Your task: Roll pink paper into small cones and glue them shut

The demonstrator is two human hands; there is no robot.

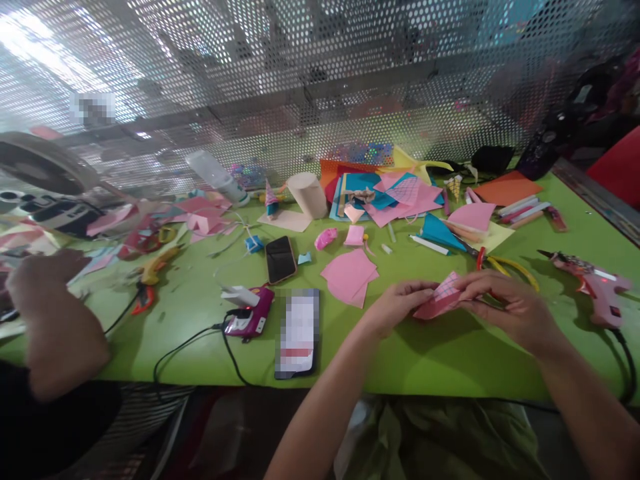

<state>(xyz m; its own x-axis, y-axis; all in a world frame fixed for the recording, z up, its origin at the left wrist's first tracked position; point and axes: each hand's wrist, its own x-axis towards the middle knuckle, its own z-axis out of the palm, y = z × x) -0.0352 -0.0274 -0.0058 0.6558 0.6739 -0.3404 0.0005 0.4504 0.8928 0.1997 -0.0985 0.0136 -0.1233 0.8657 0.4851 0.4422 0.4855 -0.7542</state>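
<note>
Between my two hands, just above the green table (400,363), is a piece of pink paper (440,301) with a grid pattern on one part, partly folded or curled. My left hand (403,303) pinches its left end between thumb and fingers. The fingers of my right hand (505,303) grip its right end. Left of my hands lie fan-shaped pink paper pieces (350,275), overlapping. Beyond my right hand are scissors (510,268) with yellow and red handles, their blades near a blue paper cone (440,230).
A pink glue gun (595,283) with a cord lies at the right. Two phones (281,259) and a purple power strip (253,313) sit left of centre. Coloured paper sheets (385,193) pile up before a perforated metal screen (300,80). Another person's arm (55,320) reaches in at the left.
</note>
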